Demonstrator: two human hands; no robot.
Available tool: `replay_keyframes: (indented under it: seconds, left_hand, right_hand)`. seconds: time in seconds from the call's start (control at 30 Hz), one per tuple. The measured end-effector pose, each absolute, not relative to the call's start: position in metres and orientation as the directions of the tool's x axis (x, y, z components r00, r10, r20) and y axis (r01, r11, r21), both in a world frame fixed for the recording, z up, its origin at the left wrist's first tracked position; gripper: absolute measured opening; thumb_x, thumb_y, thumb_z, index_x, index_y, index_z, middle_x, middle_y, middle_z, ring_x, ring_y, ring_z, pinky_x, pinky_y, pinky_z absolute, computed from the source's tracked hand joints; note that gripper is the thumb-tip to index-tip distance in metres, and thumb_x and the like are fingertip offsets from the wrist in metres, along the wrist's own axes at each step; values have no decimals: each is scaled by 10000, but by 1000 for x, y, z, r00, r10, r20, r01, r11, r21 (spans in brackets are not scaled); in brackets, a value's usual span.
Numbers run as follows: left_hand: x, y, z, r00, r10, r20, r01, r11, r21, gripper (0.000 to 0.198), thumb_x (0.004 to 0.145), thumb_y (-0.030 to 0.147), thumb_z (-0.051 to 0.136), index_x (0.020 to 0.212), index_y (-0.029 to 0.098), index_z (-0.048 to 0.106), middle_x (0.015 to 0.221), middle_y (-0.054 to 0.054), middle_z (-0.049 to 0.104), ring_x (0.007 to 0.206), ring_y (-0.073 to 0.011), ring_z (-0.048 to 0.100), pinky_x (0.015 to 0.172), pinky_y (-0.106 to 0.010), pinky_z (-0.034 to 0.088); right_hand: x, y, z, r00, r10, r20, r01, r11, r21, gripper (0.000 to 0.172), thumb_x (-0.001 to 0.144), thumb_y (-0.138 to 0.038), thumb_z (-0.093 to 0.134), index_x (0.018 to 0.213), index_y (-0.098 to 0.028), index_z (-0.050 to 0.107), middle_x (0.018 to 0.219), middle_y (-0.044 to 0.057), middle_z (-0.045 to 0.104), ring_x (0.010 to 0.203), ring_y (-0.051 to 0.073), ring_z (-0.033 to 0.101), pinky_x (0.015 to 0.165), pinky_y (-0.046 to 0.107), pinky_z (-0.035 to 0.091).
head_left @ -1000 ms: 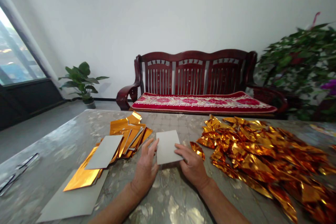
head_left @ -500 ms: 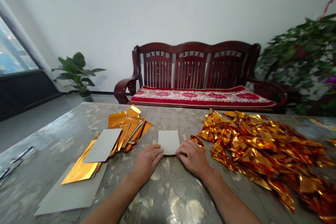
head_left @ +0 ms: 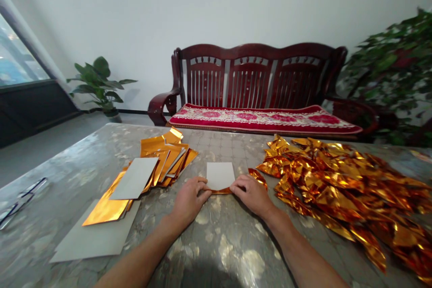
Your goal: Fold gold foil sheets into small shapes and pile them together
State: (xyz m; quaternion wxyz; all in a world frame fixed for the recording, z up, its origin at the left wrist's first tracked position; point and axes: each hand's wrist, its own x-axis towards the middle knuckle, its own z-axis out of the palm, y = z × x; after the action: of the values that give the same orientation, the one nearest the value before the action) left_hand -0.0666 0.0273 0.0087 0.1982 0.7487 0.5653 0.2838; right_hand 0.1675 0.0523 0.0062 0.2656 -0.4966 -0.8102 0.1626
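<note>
A sheet of gold foil paper [head_left: 220,174] lies on the table with its pale backing up. Its near edge is turned up, so a narrow gold strip shows along the front. My left hand [head_left: 192,195] pinches the near left corner, and my right hand [head_left: 250,192] pinches the near right corner. Close beyond my right hand lies one folded gold foil piece [head_left: 258,177], partly hidden. To the left is a loose stack of gold foil sheets [head_left: 168,155], some with the pale side up. On the right spreads a large heap of folded gold foil pieces [head_left: 330,180].
Large pale sheets [head_left: 97,245] lie under part of the stack. A pair of glasses [head_left: 23,200] rests at the left table edge. Behind the patterned table [head_left: 209,252] stands a dark wooden bench [head_left: 249,78] with a red cushion. Plants [head_left: 101,81] flank it.
The sheet's near edge has been lifted and folded away from me, so its gold side now shows there. Both hands have stayed at its near corners. The camera view has shifted slightly.
</note>
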Motion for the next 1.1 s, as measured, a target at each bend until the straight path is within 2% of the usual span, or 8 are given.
replay_keyframes:
  seconds: [0.1, 0.37, 0.63, 0.9, 1.1]
  left_hand:
    - [-63, 27, 11, 188, 962, 196, 758, -269, 594, 221, 898, 288, 590, 742, 203, 721, 1064, -44, 685, 994, -207, 617, 926, -360, 445]
    - [-62, 26, 12, 140, 968, 206, 808, -232, 541, 218, 878, 332, 628, 717, 201, 694, 999, -33, 668, 940, -195, 595, 886, -334, 424]
    - [-57, 25, 15, 160, 959, 234, 893, -242, 379, 237, 897, 357, 611, 735, 195, 673, 931, -38, 646, 915, -220, 572, 827, -346, 406]
    - [-61, 29, 12, 184, 958, 218, 876, -261, 405, 190, 875, 387, 646, 821, 227, 733, 1011, -37, 642, 962, -220, 558, 891, -360, 406]
    - [-59, 29, 14, 179, 960, 216, 898, -249, 363, 252, 904, 379, 604, 750, 202, 696, 1007, -46, 639, 968, -229, 542, 882, -366, 413]
  right_hand:
    - [166, 51, 7, -331, 907, 259, 744, 420, -520, 257, 910, -308, 552, 730, -220, 712, 792, 15, 663, 800, 163, 590, 728, 263, 399]
    - [161, 46, 15, -269, 934, 235, 811, 351, -468, 197, 855, -279, 598, 680, -202, 645, 775, 3, 635, 785, 151, 573, 684, 248, 359]
    - [156, 42, 17, -257, 937, 235, 868, 331, -371, 162, 873, -225, 554, 725, -200, 615, 808, 9, 630, 794, 150, 565, 686, 259, 340]
    - [153, 43, 17, -238, 947, 218, 899, 300, -319, 151, 883, -230, 542, 746, -200, 599, 816, 20, 653, 800, 159, 576, 689, 265, 332]
    - [153, 43, 17, -233, 952, 196, 903, 287, -320, 158, 882, -215, 522, 748, -201, 606, 828, 23, 664, 806, 155, 583, 711, 257, 342]
